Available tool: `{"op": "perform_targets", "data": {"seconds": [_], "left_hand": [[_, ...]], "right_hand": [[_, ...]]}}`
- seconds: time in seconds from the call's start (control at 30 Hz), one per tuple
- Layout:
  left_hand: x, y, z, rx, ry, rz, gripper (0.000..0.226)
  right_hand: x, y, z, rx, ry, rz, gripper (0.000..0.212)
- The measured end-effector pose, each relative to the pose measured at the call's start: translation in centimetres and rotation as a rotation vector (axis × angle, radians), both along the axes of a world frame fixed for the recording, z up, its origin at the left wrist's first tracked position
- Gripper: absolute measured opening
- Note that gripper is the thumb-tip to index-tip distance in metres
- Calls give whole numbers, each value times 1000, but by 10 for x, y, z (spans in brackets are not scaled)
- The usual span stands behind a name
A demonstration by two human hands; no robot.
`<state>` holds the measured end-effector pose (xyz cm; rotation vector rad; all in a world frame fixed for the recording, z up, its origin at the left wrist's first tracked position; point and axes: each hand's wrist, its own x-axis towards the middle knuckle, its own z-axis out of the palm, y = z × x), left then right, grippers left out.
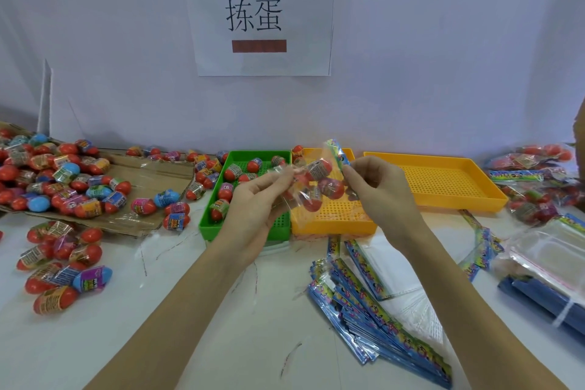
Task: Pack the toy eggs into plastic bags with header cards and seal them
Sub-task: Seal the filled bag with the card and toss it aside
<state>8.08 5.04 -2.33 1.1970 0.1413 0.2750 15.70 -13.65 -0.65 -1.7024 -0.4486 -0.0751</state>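
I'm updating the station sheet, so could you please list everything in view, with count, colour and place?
wall sign: one, white with black characters, on the wall, centre.
loose toy eggs: many, mostly red with mixed labels, on flattened cardboard and table, left.
green tray: one, centre, holding several eggs.
orange trays: two, right of the green one; the far-right one holds nothing.
held bag: one, clear, several eggs inside, above the trays.
header-card bags: a fanned stack, blue-edged, front right.
filled bags: a pile, far right.
clear packet and dark blue bundle: right edge.
left hand: grip pinches the bag's left end.
right hand: grip pinches the bag's header end.
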Motion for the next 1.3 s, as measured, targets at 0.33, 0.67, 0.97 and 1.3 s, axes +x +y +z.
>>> {"op": "perform_targets", "data": {"seconds": [0.33, 0.67, 0.97, 1.3], "left_hand": [[-5, 10, 7, 360, 86, -162, 33], [-4, 0, 3, 336, 5, 62, 24], [-1, 2, 0, -76, -9, 139, 22], [-6, 20, 11, 381, 70, 41, 42]], "right_hand": [[0, -9, 5, -48, -119, 234, 12], [1, -7, 5, 5, 82, 82, 27], [-9, -1, 6, -68, 282, 385, 40], [-6, -12, 13, -187, 39, 372, 16]]}}
